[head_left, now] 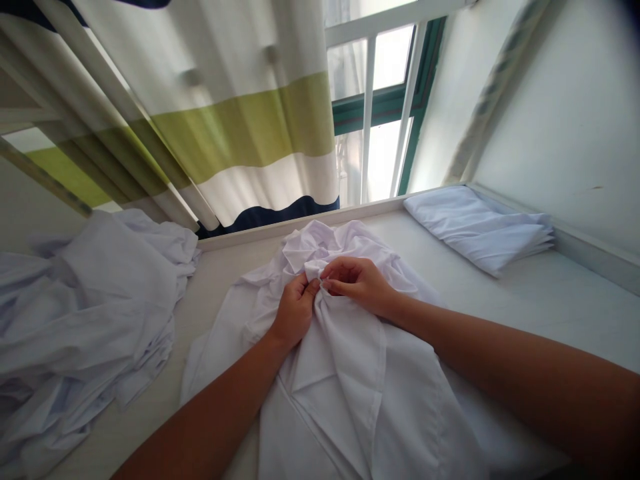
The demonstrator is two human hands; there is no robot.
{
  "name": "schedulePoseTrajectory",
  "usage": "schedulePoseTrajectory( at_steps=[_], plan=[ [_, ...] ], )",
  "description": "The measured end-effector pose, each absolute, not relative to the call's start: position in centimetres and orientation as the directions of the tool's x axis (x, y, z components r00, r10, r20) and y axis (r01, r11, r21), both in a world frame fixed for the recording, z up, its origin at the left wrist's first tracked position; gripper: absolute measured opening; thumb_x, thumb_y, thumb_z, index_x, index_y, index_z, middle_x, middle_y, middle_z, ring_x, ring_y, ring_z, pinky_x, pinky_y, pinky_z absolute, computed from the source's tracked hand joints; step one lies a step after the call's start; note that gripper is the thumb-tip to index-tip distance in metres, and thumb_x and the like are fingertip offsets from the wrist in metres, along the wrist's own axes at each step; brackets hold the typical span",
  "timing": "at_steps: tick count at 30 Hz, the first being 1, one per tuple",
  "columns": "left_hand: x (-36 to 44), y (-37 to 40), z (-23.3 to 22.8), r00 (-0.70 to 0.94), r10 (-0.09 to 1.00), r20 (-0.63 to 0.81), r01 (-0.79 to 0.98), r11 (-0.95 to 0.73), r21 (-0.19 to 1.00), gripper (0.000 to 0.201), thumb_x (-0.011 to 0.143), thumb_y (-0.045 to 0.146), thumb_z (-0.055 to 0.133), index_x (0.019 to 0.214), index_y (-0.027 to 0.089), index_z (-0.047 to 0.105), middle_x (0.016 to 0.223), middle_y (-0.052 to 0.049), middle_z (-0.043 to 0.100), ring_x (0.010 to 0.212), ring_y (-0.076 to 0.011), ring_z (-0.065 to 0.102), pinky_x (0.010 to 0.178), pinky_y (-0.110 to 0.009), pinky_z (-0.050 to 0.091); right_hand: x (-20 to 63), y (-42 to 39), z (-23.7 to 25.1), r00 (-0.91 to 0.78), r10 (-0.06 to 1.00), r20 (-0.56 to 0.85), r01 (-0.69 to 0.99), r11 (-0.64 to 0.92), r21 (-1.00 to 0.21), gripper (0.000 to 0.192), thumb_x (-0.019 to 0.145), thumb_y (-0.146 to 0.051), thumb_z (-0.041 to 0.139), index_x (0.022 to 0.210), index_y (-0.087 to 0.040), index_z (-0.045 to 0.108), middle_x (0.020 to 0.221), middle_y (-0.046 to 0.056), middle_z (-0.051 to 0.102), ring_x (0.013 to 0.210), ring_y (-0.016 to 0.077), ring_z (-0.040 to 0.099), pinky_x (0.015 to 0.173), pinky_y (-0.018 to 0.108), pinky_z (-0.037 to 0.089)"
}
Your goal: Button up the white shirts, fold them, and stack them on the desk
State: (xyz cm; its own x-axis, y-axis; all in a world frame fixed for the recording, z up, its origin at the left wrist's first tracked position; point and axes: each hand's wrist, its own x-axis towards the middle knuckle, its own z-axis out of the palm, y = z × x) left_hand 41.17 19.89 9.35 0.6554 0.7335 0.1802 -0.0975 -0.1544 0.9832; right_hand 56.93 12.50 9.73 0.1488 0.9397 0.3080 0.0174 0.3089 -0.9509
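Note:
A white garment (345,387) lies spread and crumpled on a pale flat surface (540,307) in front of me. My left hand (294,312) and my right hand (359,283) meet near its far, bunched end. Both pinch the same fold of white cloth between thumb and fingers, with the fingertips almost touching each other. My forearms reach in from the bottom edge across the garment.
A loose heap of white garments (85,313) lies at the left. A folded white stack (480,227) sits at the far right by the wall. A striped curtain (225,127) and a barred window (380,113) stand behind the surface's far edge.

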Motion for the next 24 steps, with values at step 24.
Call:
schedulePoseTrajectory(
  at_steps=[24],
  plan=[
    [40.5,19.8,10.2,0.740,0.665,0.103,-0.199,0.070,0.978,0.023,0.089,0.036,0.067,0.102,0.019,0.073,0.092,-0.003,0.073,0.089,-0.0186,0.064,0.082,-0.027,0.047,56.9,12.3,10.2,0.154,0.953,0.260,-0.098,0.276,-0.956,0.029,0.074,-0.039,0.082,0.092,-0.018,0.074,0.073,0.000,0.067,0.065,0.0113,0.061,0.062,0.025,0.053]
  ],
)
